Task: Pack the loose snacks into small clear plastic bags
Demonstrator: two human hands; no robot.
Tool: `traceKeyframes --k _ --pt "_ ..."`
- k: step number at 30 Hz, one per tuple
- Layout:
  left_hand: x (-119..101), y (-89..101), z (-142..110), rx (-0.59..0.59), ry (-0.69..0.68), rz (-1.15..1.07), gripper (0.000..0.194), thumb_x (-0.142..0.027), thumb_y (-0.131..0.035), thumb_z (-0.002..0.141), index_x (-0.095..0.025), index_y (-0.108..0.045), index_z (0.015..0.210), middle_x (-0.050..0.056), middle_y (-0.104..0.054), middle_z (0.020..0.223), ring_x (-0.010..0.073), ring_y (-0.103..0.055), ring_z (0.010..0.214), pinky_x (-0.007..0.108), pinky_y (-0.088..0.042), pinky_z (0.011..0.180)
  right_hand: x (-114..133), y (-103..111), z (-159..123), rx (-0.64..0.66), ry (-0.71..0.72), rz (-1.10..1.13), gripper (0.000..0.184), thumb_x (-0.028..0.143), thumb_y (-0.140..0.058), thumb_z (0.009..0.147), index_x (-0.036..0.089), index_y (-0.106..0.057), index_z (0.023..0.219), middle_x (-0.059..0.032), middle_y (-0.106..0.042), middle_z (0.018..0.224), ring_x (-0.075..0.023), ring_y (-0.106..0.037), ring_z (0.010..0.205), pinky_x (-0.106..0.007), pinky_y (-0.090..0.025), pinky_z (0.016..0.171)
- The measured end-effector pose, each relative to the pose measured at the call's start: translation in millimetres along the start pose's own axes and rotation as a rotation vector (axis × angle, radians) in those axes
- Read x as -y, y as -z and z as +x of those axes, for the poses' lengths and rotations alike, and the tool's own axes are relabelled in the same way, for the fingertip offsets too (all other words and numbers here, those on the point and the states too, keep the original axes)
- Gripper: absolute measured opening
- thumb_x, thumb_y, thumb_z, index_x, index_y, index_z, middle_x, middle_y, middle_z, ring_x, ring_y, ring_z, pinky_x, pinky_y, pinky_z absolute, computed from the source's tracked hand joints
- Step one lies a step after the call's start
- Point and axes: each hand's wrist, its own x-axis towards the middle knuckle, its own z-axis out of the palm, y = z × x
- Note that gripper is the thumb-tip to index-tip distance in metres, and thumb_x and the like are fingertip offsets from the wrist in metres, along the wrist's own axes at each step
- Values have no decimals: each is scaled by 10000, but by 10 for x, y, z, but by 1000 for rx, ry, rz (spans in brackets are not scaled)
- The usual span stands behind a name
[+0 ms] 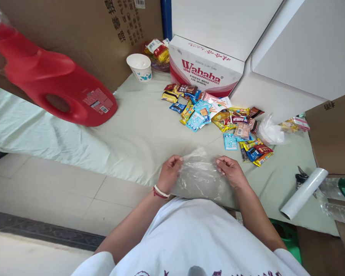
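Wht shirt [201,237], clr bag [201,178], btwn hands [169,174] [232,171]

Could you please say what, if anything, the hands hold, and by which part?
A clear plastic bag, pinched at opposite sides near its far end by the left hand and right hand.

Snack packets [199,114] beyond held bag [201,178], before carton [205,71]; jug [50,74] left, roll [304,193] right.
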Motion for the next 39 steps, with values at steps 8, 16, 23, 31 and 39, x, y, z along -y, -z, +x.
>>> traceKeyframes --k 8,16,23,31,39 --pt "3 167 98 -480 -350 426 185 -355 -655 845 -217 -588 948 65 -611 978 232 -591 930 414 -502 871 -325 127 -74 -253 76 -158 420 615 -707 835 196 -678 817 38 -532 579 -133 -410 543 -265 -292 530" --pt "-78 -50 307 285 -816 1031 400 -273 -547 969 -258 -633 1359 148 -608 1472 324 -493 1437 602 -230 1239 -207 191 -83 -354 146 -269 399 600 -637 891 203 -674 869 35 -500 611 -153 -418 584 -278 -326 576" --pt "-3 216 455 273 -705 1304 663 -464 -523 993 -232 -389 1600 181 -319 1684 368 -332 1553 720 -35 1245 -394 548 -209 -350 23 -538 415 590 -565 890 196 -691 923 -3 -613 679 -186 -534 625 -298 -412 618" --pt "-10 387 392 339 -747 1420 704 -516 -494 991 -222 -358 1617 135 -302 1694 350 -326 1560 682 -57 1274 470 564 857 -400 487 -1081 363 367 -553 945 166 -717 1199 -162 -678 1156 -326 -561 1142 -466 -436 1034" --pt "23 372 326 292 -707 1433 774 -612 -490 971 -214 -345 1619 136 -295 1696 347 -309 1566 690 -55 1269 927 333 1759 -391 623 -1150 344 272 -683 826 148 -687 1147 -178 -589 1332 -360 -454 1254 -501 -404 1084"
